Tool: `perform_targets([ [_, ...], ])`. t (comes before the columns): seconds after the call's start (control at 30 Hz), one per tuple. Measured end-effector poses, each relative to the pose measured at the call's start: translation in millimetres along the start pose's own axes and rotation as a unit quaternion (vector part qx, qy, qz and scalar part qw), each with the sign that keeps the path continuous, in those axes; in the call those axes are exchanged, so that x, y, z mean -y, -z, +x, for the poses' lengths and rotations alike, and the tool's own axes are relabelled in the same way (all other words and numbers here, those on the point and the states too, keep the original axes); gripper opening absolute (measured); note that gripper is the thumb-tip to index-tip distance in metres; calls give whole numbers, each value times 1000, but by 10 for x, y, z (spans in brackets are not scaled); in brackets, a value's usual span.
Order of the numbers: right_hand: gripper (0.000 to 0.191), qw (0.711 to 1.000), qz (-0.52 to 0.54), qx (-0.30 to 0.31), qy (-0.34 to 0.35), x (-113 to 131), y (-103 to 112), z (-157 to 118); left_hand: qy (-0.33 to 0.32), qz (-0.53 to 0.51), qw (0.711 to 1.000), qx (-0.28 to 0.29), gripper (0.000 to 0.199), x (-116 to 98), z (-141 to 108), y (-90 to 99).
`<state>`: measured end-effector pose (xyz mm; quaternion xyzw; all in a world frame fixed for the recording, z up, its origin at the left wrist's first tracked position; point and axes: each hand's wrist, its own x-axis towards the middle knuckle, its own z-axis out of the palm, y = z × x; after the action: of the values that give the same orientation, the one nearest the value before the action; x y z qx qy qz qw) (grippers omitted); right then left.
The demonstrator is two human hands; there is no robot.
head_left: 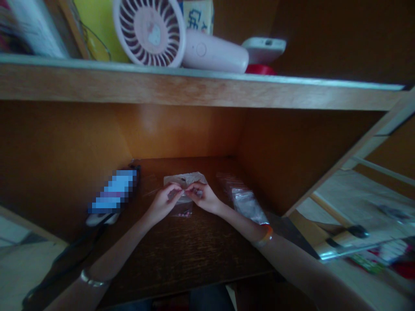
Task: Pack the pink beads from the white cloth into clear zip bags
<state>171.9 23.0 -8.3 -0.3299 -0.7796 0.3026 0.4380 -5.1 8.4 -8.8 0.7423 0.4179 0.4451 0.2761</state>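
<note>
My left hand (166, 199) and my right hand (205, 198) meet over the dark wooden desk, fingertips pinched close together. Whatever lies between the fingertips is too small to make out. Just behind and below them is a whitish crumpled sheet or bag (194, 176) with a small dark spot on it. A little clear bag holding pink beads (184, 214) lies on the desk in front of the hands. To the right, beside my right forearm, rests a stack of clear plastic bags (248, 204).
A phone with a lit, blurred screen (113, 192) leans at the left, a cable running toward the front. Overhead, a shelf edge (194, 90) carries a pink handheld fan (214, 51) and a white device (264, 48). Side panels enclose the desk.
</note>
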Motion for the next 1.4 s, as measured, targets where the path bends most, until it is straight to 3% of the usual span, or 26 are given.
perform_targets([
  [0.7, 11, 987, -121, 1, 103, -18, 18, -42, -14, 4, 1000, 19, 17, -88, 1, 22],
  [0.97, 13, 980, -161, -3, 118, 13, 56, -26, 1, 14, 1000, 8, 16, -81, 7, 12],
  [1.4, 17, 985, -137, 7, 104, -6, 54, -20, 26, 16, 999, -21, 22, -134, -20, 33],
])
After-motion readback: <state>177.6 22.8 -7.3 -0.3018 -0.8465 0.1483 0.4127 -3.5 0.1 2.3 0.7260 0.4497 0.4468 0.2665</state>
